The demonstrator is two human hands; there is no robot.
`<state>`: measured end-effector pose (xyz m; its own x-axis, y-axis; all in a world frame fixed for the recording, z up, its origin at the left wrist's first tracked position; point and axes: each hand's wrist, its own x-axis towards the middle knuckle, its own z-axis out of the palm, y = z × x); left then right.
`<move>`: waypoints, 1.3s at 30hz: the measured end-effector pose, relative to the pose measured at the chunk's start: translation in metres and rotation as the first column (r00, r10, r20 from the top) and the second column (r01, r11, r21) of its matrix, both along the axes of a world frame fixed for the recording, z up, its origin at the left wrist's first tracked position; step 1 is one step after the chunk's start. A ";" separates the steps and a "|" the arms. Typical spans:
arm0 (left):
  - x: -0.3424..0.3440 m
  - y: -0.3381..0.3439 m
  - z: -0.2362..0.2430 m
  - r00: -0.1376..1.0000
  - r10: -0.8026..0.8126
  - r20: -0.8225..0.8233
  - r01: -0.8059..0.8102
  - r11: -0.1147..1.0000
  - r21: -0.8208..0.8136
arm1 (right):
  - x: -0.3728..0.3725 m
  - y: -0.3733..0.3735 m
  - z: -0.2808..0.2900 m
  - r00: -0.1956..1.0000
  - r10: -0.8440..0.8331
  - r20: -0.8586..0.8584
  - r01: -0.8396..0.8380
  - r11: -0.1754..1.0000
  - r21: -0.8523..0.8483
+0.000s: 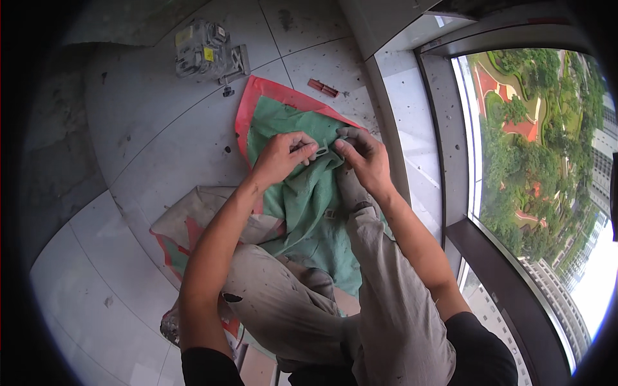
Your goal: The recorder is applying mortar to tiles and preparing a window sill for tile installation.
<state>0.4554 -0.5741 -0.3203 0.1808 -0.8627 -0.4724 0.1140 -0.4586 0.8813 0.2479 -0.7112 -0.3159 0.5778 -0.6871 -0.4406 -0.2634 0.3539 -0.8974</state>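
Observation:
My left hand (pixel 281 156) is closed, its thumb and forefinger pinching a small pale clip-like piece (pixel 322 152) with an open loop. Just to the right is my right hand (pixel 364 159), fingers curled and thumb against the forefinger; whatever they may hold is too small to make out. Both hands are over a crumpled green cloth (pixel 302 193) with a red border, spread on the floor between and beyond my legs. My right foot, in a dusty grey shoe (pixel 351 190), rests on the cloth below my right hand.
Beyond the cloth, a dusty clear case (pixel 201 50) with yellow labels stands on the tiled floor (pixel 161 122). A small red block (pixel 323 88) lies near the wall. To the right is a large framed window (pixel 534 148). A beige, red-edged sheet (pixel 209 212) lies bunched at left.

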 end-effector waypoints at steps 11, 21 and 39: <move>0.036 0.065 -0.026 0.919 -0.198 0.341 0.109 0.959 0.262 | -0.055 0.044 -0.007 0.851 0.443 -0.281 -0.474 0.879 -0.047; 0.031 0.057 -0.032 0.866 -0.311 0.391 0.204 0.935 0.291 | -0.088 0.047 -0.008 0.938 0.332 -0.100 -0.345 0.924 -0.166; 0.040 0.061 -0.059 0.672 -0.405 0.620 0.324 0.914 0.245 | -0.088 0.055 -0.040 0.959 0.036 -0.281 -0.113 0.957 -0.266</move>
